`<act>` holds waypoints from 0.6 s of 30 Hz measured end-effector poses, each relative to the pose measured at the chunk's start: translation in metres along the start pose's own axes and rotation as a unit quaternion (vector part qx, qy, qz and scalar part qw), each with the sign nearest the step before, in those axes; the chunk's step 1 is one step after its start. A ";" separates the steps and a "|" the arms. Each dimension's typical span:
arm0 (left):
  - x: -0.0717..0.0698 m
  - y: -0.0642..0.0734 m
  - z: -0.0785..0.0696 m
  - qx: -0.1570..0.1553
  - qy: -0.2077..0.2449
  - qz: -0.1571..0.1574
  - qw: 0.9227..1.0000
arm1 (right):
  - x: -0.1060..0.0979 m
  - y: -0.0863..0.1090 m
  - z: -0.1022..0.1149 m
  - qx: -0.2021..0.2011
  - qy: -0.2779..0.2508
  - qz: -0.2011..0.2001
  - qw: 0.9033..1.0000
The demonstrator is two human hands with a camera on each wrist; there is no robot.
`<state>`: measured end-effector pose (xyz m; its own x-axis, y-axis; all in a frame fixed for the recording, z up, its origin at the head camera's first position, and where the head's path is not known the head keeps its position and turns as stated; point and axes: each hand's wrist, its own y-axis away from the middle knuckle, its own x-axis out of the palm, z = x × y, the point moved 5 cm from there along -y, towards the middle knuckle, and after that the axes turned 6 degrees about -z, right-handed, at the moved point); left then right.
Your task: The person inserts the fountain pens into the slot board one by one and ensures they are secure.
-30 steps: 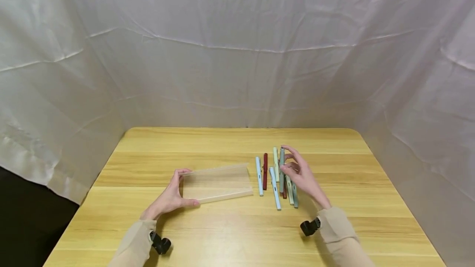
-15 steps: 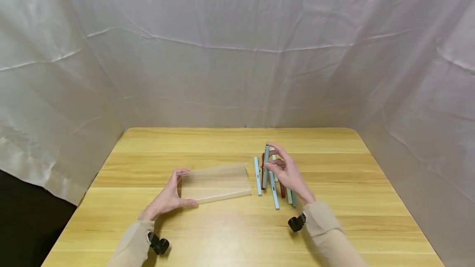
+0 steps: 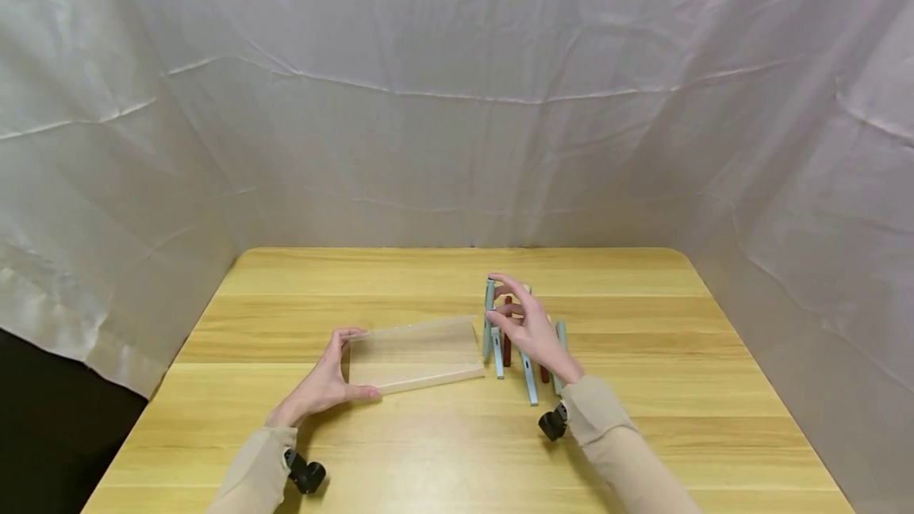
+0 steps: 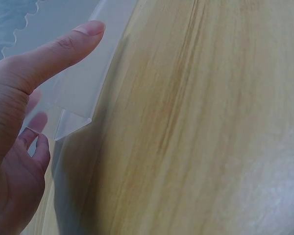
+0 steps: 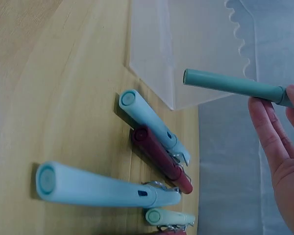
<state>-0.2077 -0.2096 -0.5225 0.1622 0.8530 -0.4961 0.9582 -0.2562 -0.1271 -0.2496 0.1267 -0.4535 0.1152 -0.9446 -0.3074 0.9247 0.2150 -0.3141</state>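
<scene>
My left hand (image 3: 324,377) grips the left end of a clear plastic pen rack (image 3: 417,352), thumb along its near wall and fingers at its far one. Its scalloped edge shows in the left wrist view. My right hand (image 3: 534,331) pinches a teal-green pen (image 5: 230,85) near its upper end. In the head view that pen stands steeply tilted just off the rack's right end. Below and right of it on the table lie a light blue pen (image 5: 146,116), a dark red pen (image 5: 159,155) and another light blue pen (image 5: 98,187).
More pens lie farther right, among them a green one (image 3: 560,355), a second red one (image 3: 545,374) and a pale green one (image 5: 169,217). The wooden table (image 3: 428,450) is enclosed by pale hanging cloth (image 3: 457,149).
My right hand has carried the teal-green pen left, from over the right-hand pens to beside the rack's right end. My left hand and the rack have stayed put.
</scene>
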 end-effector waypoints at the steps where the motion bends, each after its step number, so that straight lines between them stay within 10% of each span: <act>1: 0.000 0.000 0.000 -0.001 0.001 0.001 1.000 | 0.001 -0.001 0.000 0.000 0.000 0.001 1.000; 18: 0.000 -0.001 0.000 -0.004 0.013 -0.003 1.000 | 0.018 -0.009 -0.003 -0.003 0.000 0.016 1.000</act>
<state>-0.2086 -0.2092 -0.5227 0.1629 0.8657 -0.4734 0.9611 -0.2477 -0.1223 -0.2573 0.1084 -0.4587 0.1441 -0.9375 -0.3169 0.9182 0.2461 -0.3105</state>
